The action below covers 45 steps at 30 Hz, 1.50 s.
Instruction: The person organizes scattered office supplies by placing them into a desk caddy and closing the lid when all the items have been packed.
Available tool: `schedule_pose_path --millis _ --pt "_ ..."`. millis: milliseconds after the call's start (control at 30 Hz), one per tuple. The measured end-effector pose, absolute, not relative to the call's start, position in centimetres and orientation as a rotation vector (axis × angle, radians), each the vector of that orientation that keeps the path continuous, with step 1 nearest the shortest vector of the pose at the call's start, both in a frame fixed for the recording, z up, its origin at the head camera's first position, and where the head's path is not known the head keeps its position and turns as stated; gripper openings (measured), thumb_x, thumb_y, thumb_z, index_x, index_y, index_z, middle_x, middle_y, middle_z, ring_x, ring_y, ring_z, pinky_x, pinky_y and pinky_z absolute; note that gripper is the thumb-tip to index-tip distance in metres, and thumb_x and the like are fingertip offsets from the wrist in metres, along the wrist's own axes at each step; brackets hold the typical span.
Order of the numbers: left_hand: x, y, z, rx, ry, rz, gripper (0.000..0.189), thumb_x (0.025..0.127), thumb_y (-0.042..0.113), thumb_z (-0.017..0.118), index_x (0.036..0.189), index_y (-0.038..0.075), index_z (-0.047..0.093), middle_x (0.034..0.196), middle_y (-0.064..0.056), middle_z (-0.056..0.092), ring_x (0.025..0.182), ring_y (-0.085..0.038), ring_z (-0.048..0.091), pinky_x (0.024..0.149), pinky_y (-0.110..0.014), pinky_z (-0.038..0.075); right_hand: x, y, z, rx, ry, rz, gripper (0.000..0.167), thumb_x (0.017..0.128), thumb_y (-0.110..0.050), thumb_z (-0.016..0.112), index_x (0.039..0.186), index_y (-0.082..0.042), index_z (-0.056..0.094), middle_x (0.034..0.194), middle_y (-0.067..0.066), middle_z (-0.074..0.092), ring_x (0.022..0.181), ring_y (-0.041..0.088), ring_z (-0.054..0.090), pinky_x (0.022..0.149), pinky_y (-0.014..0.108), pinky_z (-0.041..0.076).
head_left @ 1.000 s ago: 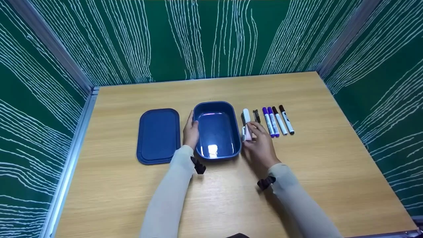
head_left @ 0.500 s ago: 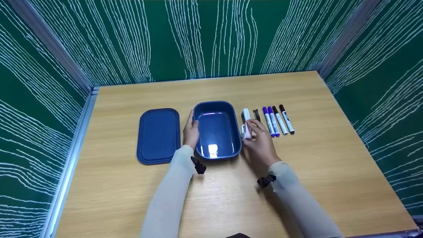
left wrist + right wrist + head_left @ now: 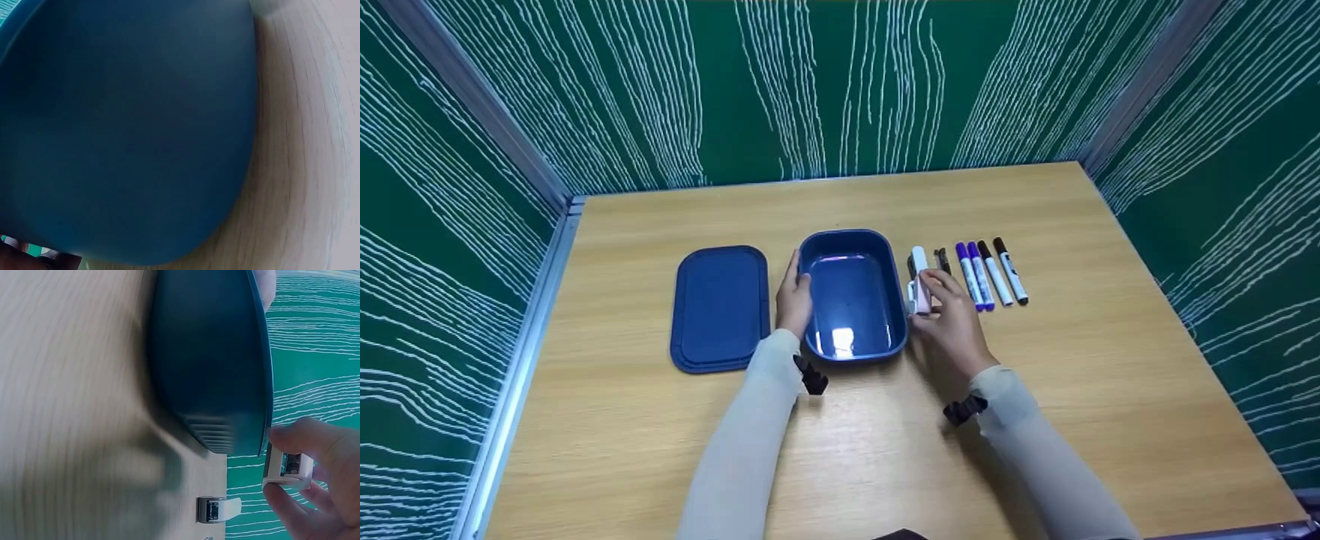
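Just right of the deep, navy-blue plastic box (image 3: 851, 315), the right hand (image 3: 956, 330) pinches a small, white, block-shaped item (image 3: 922, 301), which might clip the rim if moved sideways too low. The left hand (image 3: 793, 306), straight-fingered against the box's left side, may not stop a jolt.
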<state>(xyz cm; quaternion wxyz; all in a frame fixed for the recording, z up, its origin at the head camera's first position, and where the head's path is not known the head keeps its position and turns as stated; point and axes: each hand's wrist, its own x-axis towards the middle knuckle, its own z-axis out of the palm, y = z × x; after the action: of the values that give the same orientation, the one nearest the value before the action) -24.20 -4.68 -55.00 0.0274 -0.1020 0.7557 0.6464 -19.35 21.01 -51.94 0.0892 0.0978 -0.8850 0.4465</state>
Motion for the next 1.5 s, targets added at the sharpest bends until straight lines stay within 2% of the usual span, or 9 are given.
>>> schedule_pose_path --millis 233,500,700,933,1267,1500 --pt "-24.1 -4.6 -54.9 -0.321 2.316 2.001 0.054 0.108 0.022 0.034 0.157 0.039 0.019 0.164 0.005 0.019 0.147 -0.024 0.028 0.119 -0.044 0.027 -19.2 20.7 -51.6 0.317 -2.620 1.308 0.071 0.070 0.012 0.078 0.136 0.007 0.053 0.142 0.020 0.049 0.121 0.034 0.057 0.080 0.028 0.058" --pt "-23.9 -4.6 -54.8 -0.318 2.320 1.995 0.054 0.109 0.022 0.034 0.157 0.038 0.018 0.164 0.005 0.019 0.148 -0.024 0.026 0.119 -0.043 0.026 -19.1 19.8 -51.4 0.310 -2.630 1.346 0.073 0.071 0.010 0.078 0.138 0.006 0.051 0.145 0.013 0.047 0.120 0.032 0.058 0.081 0.023 0.057" --pt "-23.8 -4.6 -54.8 -0.314 2.327 1.979 0.053 0.109 0.023 0.033 0.157 0.037 0.017 0.164 0.004 0.018 0.148 -0.024 0.026 0.120 -0.043 0.026 -19.1 19.1 -51.4 0.323 -2.648 1.353 0.074 0.072 0.008 0.079 0.139 0.004 0.051 0.145 0.014 0.047 0.120 0.031 0.058 0.081 0.022 0.057" --pt "-24.0 -4.6 -54.9 -0.317 2.346 1.981 0.054 0.108 0.021 0.034 0.158 0.036 0.019 0.164 0.002 0.020 0.147 -0.025 0.030 0.119 -0.043 0.028 -19.1 18.2 -51.3 0.347 -2.671 1.285 0.070 0.073 0.004 0.081 0.138 0.004 0.053 0.143 0.018 0.049 0.120 0.030 0.058 0.082 0.025 0.057" --pt "-24.0 -4.6 -54.9 -0.306 2.357 1.980 0.054 0.108 0.020 0.035 0.158 0.035 0.019 0.164 0.002 0.021 0.147 -0.026 0.030 0.119 -0.043 0.028 -19.1 17.3 -51.3 0.377 -2.677 1.218 0.071 0.072 0.002 0.083 0.137 0.003 0.055 0.141 0.015 0.052 0.126 0.030 0.054 0.088 0.030 0.056" --pt "-24.1 -4.6 -54.9 -0.320 2.361 1.975 0.054 0.108 0.020 0.035 0.157 0.035 0.020 0.164 0.003 0.021 0.147 -0.025 0.029 0.119 -0.042 0.028 -19.1 16.4 -51.5 0.395 -2.683 1.233 0.072 0.072 0.004 0.082 0.138 0.002 0.054 0.140 0.012 0.053 0.123 0.029 0.056 0.085 0.027 0.057"
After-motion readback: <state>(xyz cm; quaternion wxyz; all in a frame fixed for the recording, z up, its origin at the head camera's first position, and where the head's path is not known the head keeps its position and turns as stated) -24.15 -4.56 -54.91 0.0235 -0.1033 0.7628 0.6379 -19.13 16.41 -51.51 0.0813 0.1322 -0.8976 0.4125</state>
